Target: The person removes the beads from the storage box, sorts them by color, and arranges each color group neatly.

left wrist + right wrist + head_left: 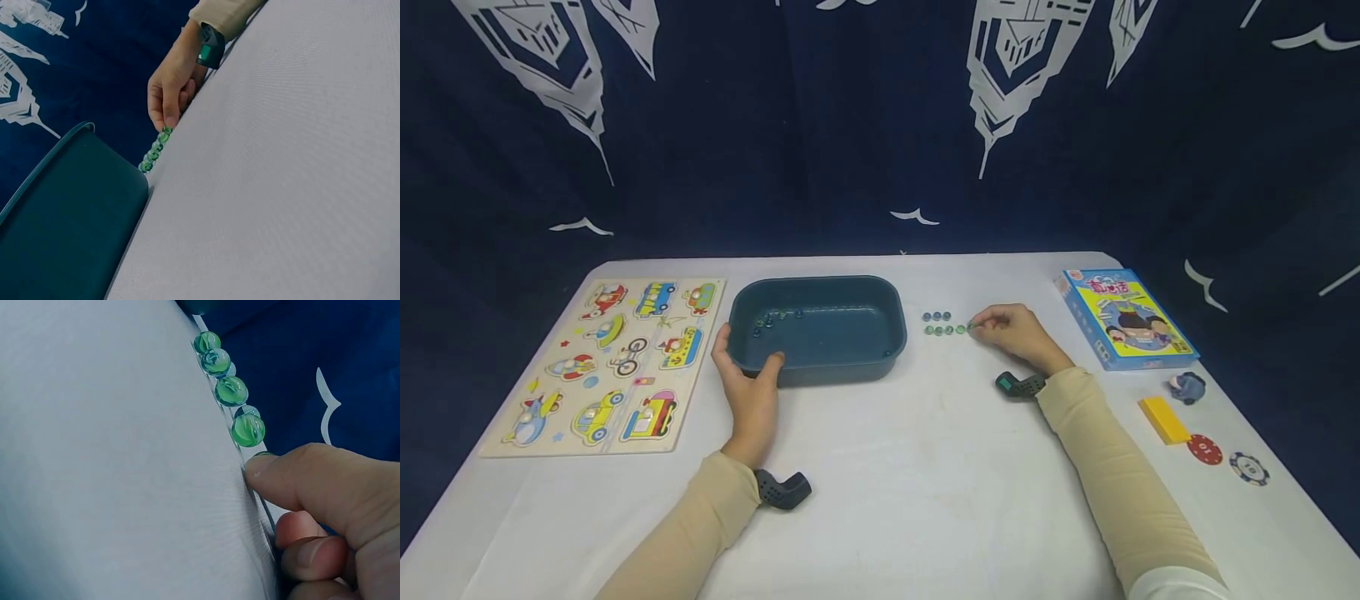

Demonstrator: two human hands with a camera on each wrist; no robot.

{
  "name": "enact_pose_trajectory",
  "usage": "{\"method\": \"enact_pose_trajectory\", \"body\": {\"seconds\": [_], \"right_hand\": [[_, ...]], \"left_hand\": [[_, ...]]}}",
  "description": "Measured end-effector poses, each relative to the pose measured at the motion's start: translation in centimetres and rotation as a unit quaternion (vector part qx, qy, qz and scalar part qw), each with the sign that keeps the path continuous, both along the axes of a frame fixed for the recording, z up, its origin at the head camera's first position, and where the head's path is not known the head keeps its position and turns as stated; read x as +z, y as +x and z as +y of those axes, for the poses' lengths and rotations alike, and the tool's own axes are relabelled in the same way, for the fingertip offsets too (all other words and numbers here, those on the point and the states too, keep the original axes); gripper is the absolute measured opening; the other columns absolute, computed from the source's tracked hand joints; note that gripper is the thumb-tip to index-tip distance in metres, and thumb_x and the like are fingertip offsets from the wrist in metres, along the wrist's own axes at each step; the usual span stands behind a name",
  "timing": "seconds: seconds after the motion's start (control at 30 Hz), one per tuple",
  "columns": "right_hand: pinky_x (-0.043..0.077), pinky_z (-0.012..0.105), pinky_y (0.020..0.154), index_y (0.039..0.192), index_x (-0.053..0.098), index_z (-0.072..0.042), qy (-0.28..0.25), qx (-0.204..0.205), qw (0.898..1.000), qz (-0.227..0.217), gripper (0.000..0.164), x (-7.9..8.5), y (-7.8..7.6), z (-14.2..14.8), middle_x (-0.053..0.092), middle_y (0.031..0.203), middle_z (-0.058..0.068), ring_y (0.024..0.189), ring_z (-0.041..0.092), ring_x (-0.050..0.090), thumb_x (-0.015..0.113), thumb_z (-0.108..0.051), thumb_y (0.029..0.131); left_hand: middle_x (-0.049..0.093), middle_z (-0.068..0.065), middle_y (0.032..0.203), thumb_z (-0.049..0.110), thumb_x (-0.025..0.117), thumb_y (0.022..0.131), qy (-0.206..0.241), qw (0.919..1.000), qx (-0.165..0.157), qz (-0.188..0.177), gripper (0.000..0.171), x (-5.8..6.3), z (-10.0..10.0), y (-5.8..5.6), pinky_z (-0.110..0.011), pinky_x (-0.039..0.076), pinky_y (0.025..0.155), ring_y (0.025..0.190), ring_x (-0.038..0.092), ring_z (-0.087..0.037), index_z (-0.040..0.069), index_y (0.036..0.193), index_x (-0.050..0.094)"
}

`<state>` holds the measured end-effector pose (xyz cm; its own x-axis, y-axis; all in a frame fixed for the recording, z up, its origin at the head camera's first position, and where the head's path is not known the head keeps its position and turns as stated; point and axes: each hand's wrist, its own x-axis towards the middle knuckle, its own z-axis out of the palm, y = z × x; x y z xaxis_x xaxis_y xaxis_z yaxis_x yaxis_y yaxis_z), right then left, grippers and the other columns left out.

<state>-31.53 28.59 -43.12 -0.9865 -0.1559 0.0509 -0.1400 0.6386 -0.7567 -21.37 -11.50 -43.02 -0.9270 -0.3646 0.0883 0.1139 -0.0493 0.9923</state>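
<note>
My left hand (751, 408) grips the near left corner of a dark teal plastic basin (842, 375), thumb over the front rim and fingers along the left side. Several glass marbles (769, 321) lie inside it, mostly toward the left. To the basin's right, my right hand (1015, 333) pinches a green marble (972, 327) between thumb and fingers, at the right end of a row of green marbles (949, 330). Behind that row sit three bluish marbles (936, 317). From the right wrist, the thumb (281, 478) hides nearly all of the pinched marble.
A wooden picture puzzle board (617, 367) lies at the left. On the right are a blue and yellow game box (1131, 321), a small blue-grey figure (1187, 387), a yellow block (1163, 420), a red chip (1205, 450) and a black-and-white chip (1249, 468).
</note>
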Motion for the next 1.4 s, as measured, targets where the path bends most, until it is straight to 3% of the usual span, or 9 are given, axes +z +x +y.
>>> {"method": "enact_pose_trajectory", "body": {"seconds": [0.13,0.23,0.43,0.6,0.77,0.97,1.13,1.4], "right_hand": [[0.041,0.024,0.062,0.103,0.075,-0.004,0.007,0.002,1.0,0.002,0.02,0.1,0.0,-0.2,0.059,0.074,0.001,0.066,0.013,0.049,0.073,-0.017,0.088],[0.039,0.022,0.056,0.106,0.073,-0.004,-0.005,0.01,1.0,-0.001,0.022,0.2,-0.1,-0.1,0.057,0.073,0.0,0.06,0.01,0.046,0.073,-0.017,0.088],[0.035,0.023,0.044,0.12,0.067,-0.002,-0.081,0.029,0.995,-0.049,0.032,1.0,0.4,0.3,0.054,0.071,-0.001,0.048,0.009,0.041,0.071,-0.014,0.09],[0.042,0.026,0.054,0.125,0.063,0.002,-0.083,0.052,0.994,-0.043,0.036,3.9,0.4,-1.2,0.06,0.08,0.002,0.054,0.013,0.048,0.066,-0.013,0.093],[0.046,0.032,0.065,0.122,0.064,0.002,-0.082,0.118,0.99,-0.013,0.031,8.3,-0.1,-5.3,0.063,0.081,0.004,0.062,0.02,0.052,0.065,-0.013,0.095],[0.052,0.035,0.063,0.116,0.07,-0.002,-0.074,0.224,0.972,-0.014,0.023,11.1,-1.8,-11.3,0.065,0.089,0.014,0.07,0.023,0.056,0.066,-0.011,0.095],[0.054,0.034,0.066,0.119,0.07,-0.005,-0.044,0.272,0.96,-0.051,0.025,11.0,-3.7,-15.7,0.069,0.102,0.017,0.075,0.023,0.059,0.066,-0.011,0.095],[0.054,0.035,0.069,0.129,0.062,0.002,-0.019,0.292,0.949,-0.118,0.035,8.9,-5.2,-21.2,0.068,0.109,0.025,0.075,0.023,0.061,0.063,-0.005,0.095]], "left_hand": [[0.005,0.003,0.163,0.003,0.06,0.093,0.006,1.0,-0.004,0.0,0.081,1.5,0.2,0.8,-0.034,0.002,0.12,0.151,-0.004,-0.012,0.02,0.156,0.012],[0.004,0.002,0.164,0.002,0.059,0.093,0.011,0.9999,-0.006,0.003,0.08,2.3,0.4,1.2,-0.034,0.002,0.12,0.151,-0.005,-0.013,0.019,0.155,0.012],[0.006,0.001,0.164,0.001,0.059,0.092,0.018,0.9998,-0.001,0.013,0.08,2.1,0.6,1.4,-0.035,0.002,0.12,0.151,-0.004,-0.014,0.016,0.155,0.013],[0.007,-0.001,0.164,-0.001,0.06,0.091,0.018,0.9997,-0.005,0.017,0.081,1.8,0.5,1.5,-0.037,0.004,0.121,0.151,-0.003,-0.015,0.016,0.155,0.013],[0.005,0.001,0.164,0.001,0.059,0.093,0.017,0.9997,-0.014,0.007,0.081,2.0,0.3,1.3,-0.036,0.004,0.121,0.151,-0.004,-0.013,0.019,0.156,0.011],[0.006,0.01,0.163,0.006,0.062,0.093,0.005,0.9999,-0.005,0.015,0.083,-0.3,-0.1,-0.5,-0.034,0.004,0.12,0.15,-0.002,-0.007,0.025,0.156,0.012],[0.011,0.01,0.162,0.007,0.064,0.091,0.005,0.9995,0.007,0.031,0.083,-0.9,0.0,-1.1,-0.034,0.006,0.12,0.149,0.002,-0.006,0.023,0.156,0.015],[0.013,0.01,0.161,0.007,0.064,0.09,0.001,0.9995,0.005,0.032,0.083,-1.2,-0.2,-1.0,-0.033,0.006,0.12,0.149,0.004,-0.005,0.025,0.155,0.016]]}}
